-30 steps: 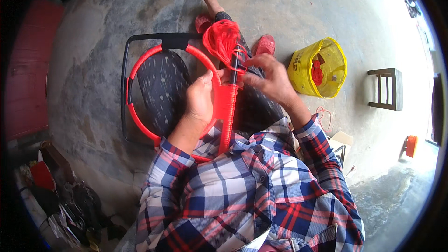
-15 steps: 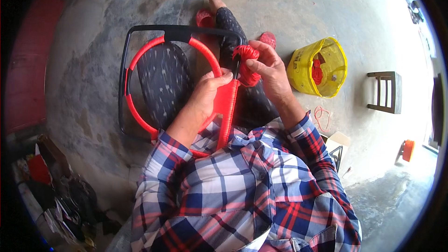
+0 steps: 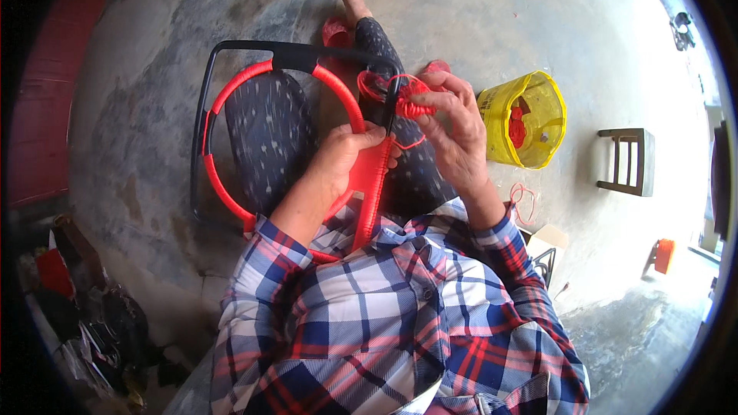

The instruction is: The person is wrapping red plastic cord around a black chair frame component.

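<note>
Across my lap lies a black metal frame (image 3: 238, 45) with a ring (image 3: 342, 88) wrapped in red cord. A red woven panel (image 3: 366, 177) and a tightly wound side bar fill its right part. My left hand (image 3: 340, 157) is closed on the frame where the ring meets this panel, its thumb on top. Just right of the frame's bare black upper right bar, my right hand (image 3: 458, 124) pinches a bundle of red cord (image 3: 416, 100). Thin loops of cord run from the bundle around that bar and down toward the panel.
A yellow bucket (image 3: 500, 127) at the right holds more red cord (image 3: 518, 127). Beyond it are a small dark stool (image 3: 646, 161) and an orange object (image 3: 663, 256). Loose red cord (image 3: 523, 204) lies on the floor near an open carton (image 3: 550, 240). Red slippers (image 3: 336, 32) sit ahead; clutter lies lower left.
My right hand has shifted slightly right with the cord bundle, and the fingers have changed their hold. Cord now loops out around the black bar. My left hand stays nearly in place.
</note>
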The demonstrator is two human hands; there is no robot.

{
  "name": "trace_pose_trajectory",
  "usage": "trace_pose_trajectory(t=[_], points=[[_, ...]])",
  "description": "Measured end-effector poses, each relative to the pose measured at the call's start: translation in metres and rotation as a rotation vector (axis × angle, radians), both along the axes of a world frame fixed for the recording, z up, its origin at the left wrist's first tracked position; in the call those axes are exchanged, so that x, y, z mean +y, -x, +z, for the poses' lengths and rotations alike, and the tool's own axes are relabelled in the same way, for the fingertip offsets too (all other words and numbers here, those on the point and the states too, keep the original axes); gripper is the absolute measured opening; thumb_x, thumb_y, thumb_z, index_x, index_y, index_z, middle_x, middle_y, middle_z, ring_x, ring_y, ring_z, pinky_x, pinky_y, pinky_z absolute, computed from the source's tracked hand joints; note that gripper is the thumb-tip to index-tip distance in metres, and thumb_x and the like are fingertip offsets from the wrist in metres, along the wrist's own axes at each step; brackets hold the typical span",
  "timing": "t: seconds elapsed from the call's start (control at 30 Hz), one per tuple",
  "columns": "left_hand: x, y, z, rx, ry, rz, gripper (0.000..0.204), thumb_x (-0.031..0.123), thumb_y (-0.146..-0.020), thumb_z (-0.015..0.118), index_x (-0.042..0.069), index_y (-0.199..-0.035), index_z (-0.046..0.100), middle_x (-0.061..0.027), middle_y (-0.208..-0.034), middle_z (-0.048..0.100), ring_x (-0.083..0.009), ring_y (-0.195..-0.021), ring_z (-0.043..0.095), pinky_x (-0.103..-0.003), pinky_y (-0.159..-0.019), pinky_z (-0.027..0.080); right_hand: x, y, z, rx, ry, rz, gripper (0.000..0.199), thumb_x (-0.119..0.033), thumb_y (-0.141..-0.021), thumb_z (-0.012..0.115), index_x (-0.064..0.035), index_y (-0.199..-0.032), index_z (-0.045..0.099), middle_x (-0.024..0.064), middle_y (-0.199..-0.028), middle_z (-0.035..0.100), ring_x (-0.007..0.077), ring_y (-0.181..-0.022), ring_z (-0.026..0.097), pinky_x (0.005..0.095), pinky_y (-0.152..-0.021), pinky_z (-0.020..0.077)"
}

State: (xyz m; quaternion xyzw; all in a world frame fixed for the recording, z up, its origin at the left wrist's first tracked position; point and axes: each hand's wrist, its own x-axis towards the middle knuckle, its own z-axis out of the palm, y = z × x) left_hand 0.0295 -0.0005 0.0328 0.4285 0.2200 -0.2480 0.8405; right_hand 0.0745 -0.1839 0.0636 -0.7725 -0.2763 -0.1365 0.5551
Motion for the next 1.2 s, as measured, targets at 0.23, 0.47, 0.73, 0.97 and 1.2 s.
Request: trace_pose_trajectory(t=[0.23, 0.47, 0.73, 0.97, 1.2], points=[[0.003, 0.001, -0.002, -0.007, -0.004, 0.002, 0.020, 0.019, -0.088, 0.061, 0.003, -0.097, 0.056, -0.0164, -0.082, 0.067, -0.0230, -0.067, 0.066, -0.034, -0.052, 0.054, -0.046, 0.026, 0.056, 0.416, -0.789, 0.715, 0.017, -0.012, -0.092, 0.054, -0.0043, -0.104, 0.044, 0.0203, -0.086, 0.060, 0.0276, -0.071, 0.060, 0.0401, -0.065, 0.0499], [0.004, 0.003, 0.005, -0.007, -0.015, 0.022, 0.018, 0.018, -0.087, 0.063, 0.005, -0.097, 0.055, -0.0156, -0.084, 0.066, -0.0222, -0.069, 0.066, -0.035, -0.054, 0.054, -0.105, 0.008, 0.053, 0.528, -1.035, -0.108, 0.033, -0.022, -0.095, 0.054, -0.0046, -0.121, 0.047, 0.0006, -0.091, 0.052, 0.0097, -0.077, 0.049, 0.0219, -0.061, 0.0432], [-0.001, 0.006, 0.007, -0.101, -0.039, 0.006, 0.029, 0.013, -0.086, 0.062, 0.007, -0.111, 0.049, -0.0144, -0.087, 0.066, -0.0227, -0.072, 0.066, -0.036, -0.057, 0.054, -0.003, 0.026, -0.031, 1.102, -0.344, 0.219, 0.011, -0.008, -0.093, 0.058, -0.0048, -0.102, 0.052, 0.0012, -0.081, 0.059, 0.0101, -0.064, 0.058, 0.0226, -0.058, 0.0480], [-0.002, 0.003, -0.002, -0.066, 0.006, 0.025, 0.018, 0.015, -0.087, 0.062, 0.009, -0.099, 0.049, -0.0141, -0.085, 0.066, -0.0245, -0.070, 0.066, -0.036, -0.058, 0.054, -0.013, 0.035, -0.010, 0.821, -0.440, 0.313, 0.012, -0.004, -0.088, 0.061, -0.0061, -0.096, 0.053, -0.0017, -0.066, 0.052, 0.0073, -0.052, 0.046, 0.0212, -0.048, 0.0381], [0.001, 0.000, 0.004, 0.031, -0.031, 0.009, 0.013, 0.016, -0.087, 0.062, 0.010, -0.093, 0.052, -0.0142, -0.079, 0.066, -0.0250, -0.069, 0.066, -0.035, -0.063, 0.054, -0.033, 0.029, -0.012, 1.197, -0.576, 0.217, 0.012, -0.009, -0.086, 0.064, -0.0042, -0.096, 0.057, -0.0026, -0.059, 0.047, 0.0063, -0.046, 0.040, 0.0218, -0.042, 0.0300]])
